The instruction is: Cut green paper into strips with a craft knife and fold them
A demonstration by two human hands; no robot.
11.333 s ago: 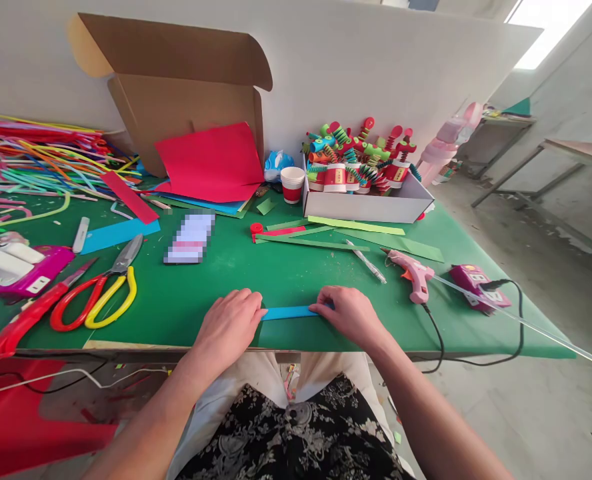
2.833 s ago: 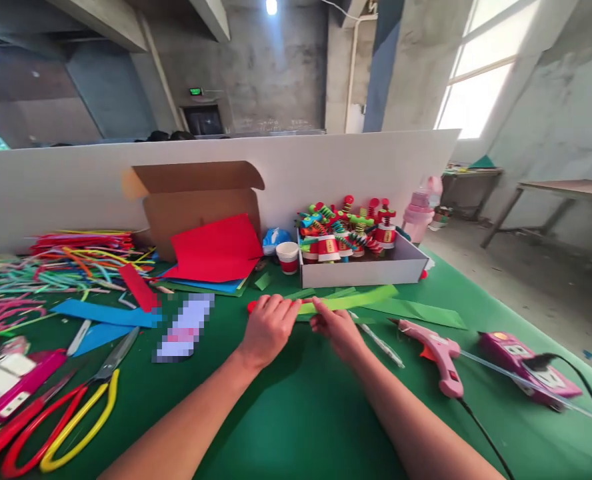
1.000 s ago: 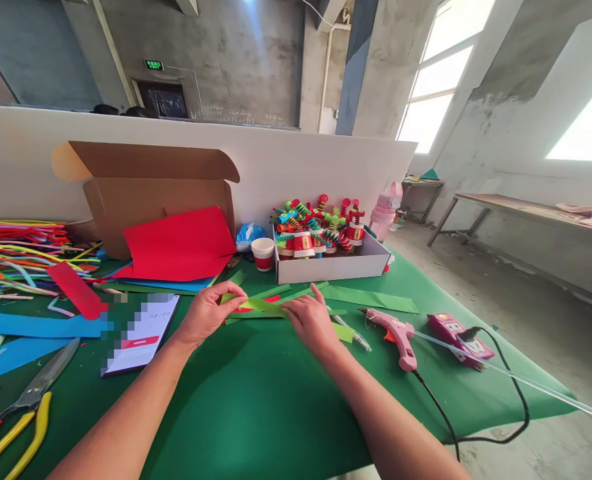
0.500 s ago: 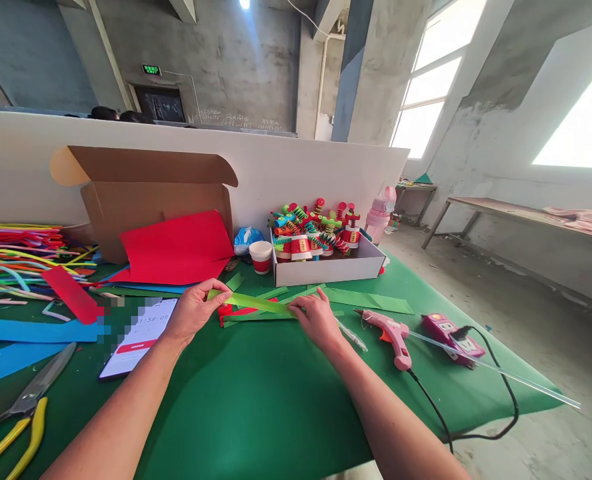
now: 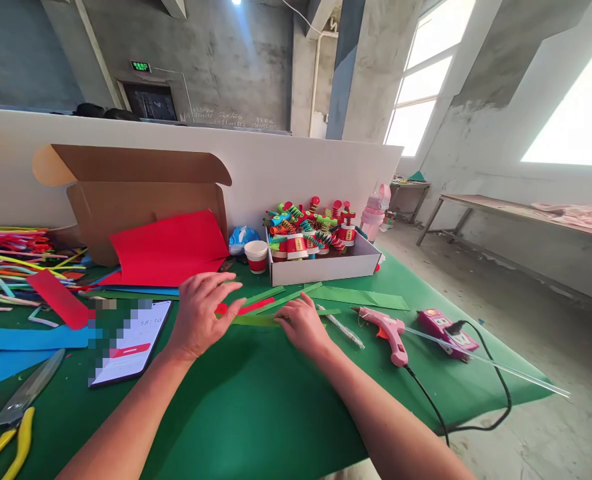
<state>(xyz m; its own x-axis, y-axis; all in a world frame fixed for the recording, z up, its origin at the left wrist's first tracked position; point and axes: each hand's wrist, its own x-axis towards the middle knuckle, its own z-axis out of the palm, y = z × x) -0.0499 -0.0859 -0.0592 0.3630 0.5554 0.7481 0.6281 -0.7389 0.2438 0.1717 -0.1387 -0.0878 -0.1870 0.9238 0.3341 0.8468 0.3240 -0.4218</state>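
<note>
A light green paper strip (image 5: 253,321) lies low over the table, its right end pinched between the thumb and fingers of my right hand (image 5: 302,325). At the strip's left end, my left hand (image 5: 202,316) is open with its fingers apart, holding nothing. Just behind the strip lie a red paper strip (image 5: 257,306) and several darker green strips. To the right of my right hand are a thin clear-wrapped item (image 5: 345,330) and a pink glue gun (image 5: 387,331) with a clear glue stick in its back.
A phone (image 5: 135,340) and yellow-handled scissors (image 5: 23,407) lie at left, near blue strips and coloured pipe cleaners (image 5: 16,257). Behind stand a cardboard box (image 5: 146,193), a paper cup (image 5: 257,256) and a white box (image 5: 326,269) of colourful figures. The glue gun's cord runs to a purple power block (image 5: 446,333).
My left hand has let go of the light green strip and its fingers have spread. The strip has come down lower, with my right hand still on it. The view has shifted slightly.
</note>
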